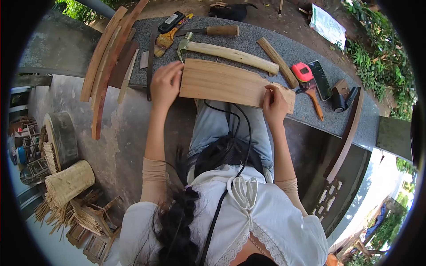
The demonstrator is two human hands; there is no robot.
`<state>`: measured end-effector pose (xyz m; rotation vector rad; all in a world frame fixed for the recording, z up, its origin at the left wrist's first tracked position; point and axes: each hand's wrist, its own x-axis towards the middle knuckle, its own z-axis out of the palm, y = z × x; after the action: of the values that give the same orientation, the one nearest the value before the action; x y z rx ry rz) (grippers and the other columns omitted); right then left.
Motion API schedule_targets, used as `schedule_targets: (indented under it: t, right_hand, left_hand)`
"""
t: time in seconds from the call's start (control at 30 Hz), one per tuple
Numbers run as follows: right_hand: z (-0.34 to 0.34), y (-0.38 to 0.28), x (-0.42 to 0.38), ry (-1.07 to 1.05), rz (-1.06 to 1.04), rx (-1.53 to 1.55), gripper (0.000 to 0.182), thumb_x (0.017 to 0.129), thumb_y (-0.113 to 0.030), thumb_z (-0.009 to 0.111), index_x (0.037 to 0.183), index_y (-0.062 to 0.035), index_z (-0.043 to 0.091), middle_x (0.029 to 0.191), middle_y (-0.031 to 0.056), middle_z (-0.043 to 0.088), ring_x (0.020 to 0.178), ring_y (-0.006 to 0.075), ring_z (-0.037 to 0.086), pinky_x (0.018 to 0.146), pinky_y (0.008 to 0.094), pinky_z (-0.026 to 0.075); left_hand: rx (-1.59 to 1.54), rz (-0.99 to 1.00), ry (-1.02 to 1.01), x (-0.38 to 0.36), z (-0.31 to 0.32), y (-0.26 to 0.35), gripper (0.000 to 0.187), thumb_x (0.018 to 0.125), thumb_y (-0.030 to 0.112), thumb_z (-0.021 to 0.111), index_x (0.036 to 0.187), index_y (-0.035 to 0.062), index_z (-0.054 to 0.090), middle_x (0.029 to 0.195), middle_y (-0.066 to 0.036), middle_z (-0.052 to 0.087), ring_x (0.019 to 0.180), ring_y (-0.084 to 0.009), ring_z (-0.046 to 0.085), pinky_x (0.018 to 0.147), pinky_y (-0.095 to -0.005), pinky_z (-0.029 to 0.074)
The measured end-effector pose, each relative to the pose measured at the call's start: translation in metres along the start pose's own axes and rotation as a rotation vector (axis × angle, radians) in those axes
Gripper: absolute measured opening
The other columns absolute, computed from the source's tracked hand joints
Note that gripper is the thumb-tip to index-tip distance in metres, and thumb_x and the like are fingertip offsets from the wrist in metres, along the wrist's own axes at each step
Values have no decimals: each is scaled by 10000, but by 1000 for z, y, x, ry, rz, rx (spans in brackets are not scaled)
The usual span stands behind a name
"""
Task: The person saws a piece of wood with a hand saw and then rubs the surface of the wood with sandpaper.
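Observation:
A flat light-brown wooden board [222,81] lies crosswise in front of me, partly over the bench's near edge and above my lap. My left hand [167,84] grips its left end, with bent fingers along that edge. Near the other end, my right hand [275,104] is closed on the board, fingers curled on its top face. A chipped notch shows by the right fingers. Just beyond the board rests a claw hammer [230,56] with a pale wooden handle, its metal head close to my left fingers.
On the grey stone bench [248,37] lie a chisel [222,30], a paintbrush [165,42], a wood stick [278,62], a red tape measure [302,72], a phone [320,80] and a smaller brush [316,104]. Long wood strips [106,66] overhang the left side.

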<state>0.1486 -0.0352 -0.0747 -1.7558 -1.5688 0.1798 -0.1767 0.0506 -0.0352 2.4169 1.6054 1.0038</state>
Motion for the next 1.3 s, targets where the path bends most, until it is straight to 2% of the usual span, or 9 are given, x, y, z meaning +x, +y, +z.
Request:
schedule_targets:
  t: [0.2, 0.47, 0.6, 0.67, 0.87, 0.93, 1.1, 1.17, 1.3]
  right_hand:
    - [4, -5, -2, 19, 10, -70, 112, 856, -103, 598, 964, -111, 626, 691, 70, 624, 564, 207, 605, 505, 329, 442]
    - [6, -5, -4, 60, 4, -77, 89, 861, -114, 592, 942, -118, 630, 694, 68, 628, 566, 208, 613, 505, 328, 447]
    - [5, -6, -3, 35, 32, -70, 86, 866, -126, 585, 938, -126, 630, 700, 71, 631, 586, 217, 623, 515, 336, 451]
    - [5, -4, -2, 34, 25, -46, 90, 866, -114, 582, 943, -119, 629, 691, 72, 622, 580, 215, 610, 524, 330, 448]
    - [-26, -13, -14, 71, 181, 226, 132, 864, -28, 566, 978, -64, 621, 701, 90, 571, 591, 201, 527, 580, 296, 427]
    - [-36, -9, -23, 195, 4, 193, 141, 859, -18, 570, 983, -60, 624, 780, 109, 587, 668, 214, 557, 610, 285, 434]
    - [-57, -7, -43, 114, -80, 21, 332, 819, -32, 590, 1147, -75, 608, 1146, 99, 628, 1096, 270, 563, 953, 388, 362]
    - [-50, -6, -42, 57, -141, 10, 361, 832, -79, 598, 1193, -86, 588, 1198, 95, 608, 1140, 261, 545, 980, 393, 350]
    - [-20, -28, -35, -129, -224, -96, 489, 885, -282, 575, 1343, -131, 493, 1368, 67, 507, 1295, 215, 440, 1098, 438, 239]
  left_hand:
    - [341, -484, 86, 11, -10, -111, 280, 897, 209, 580, 1127, 59, 635, 1145, -138, 628, 1042, -315, 594, 884, -399, 476]
    - [268, -504, 76, 37, 2, -134, 265, 828, 77, 635, 1087, 24, 651, 931, -135, 623, 898, -332, 616, 788, -427, 483]
    - [198, -452, 324, 44, -25, -92, 212, 824, 84, 647, 1028, 44, 687, 913, -127, 618, 848, -311, 628, 730, -410, 494]
    - [114, -213, 404, 34, -27, -54, 213, 819, 96, 665, 1029, 67, 690, 900, -113, 610, 828, -289, 624, 713, -397, 494]
    - [-199, 89, 4, -19, 44, 92, 243, 768, 47, 677, 994, 132, 701, 867, -41, 586, 821, -235, 603, 713, -355, 496]
    - [-218, 275, -17, -28, 75, 121, 275, 728, 60, 699, 991, 139, 700, 886, -22, 585, 848, -212, 598, 725, -342, 497]
    - [-311, 351, -216, -40, 99, 161, 242, 795, 162, 692, 1032, 112, 685, 958, -36, 611, 939, -236, 590, 827, -362, 473]
    - [-308, 351, -236, -40, 94, 155, 254, 815, 192, 678, 1050, 97, 678, 996, -44, 618, 963, -246, 587, 867, -372, 462]
    - [-171, 303, -215, -34, 78, 129, 553, 837, 390, 626, 1299, 110, 509, 1285, -96, 515, 1190, -275, 490, 1028, -479, 330]
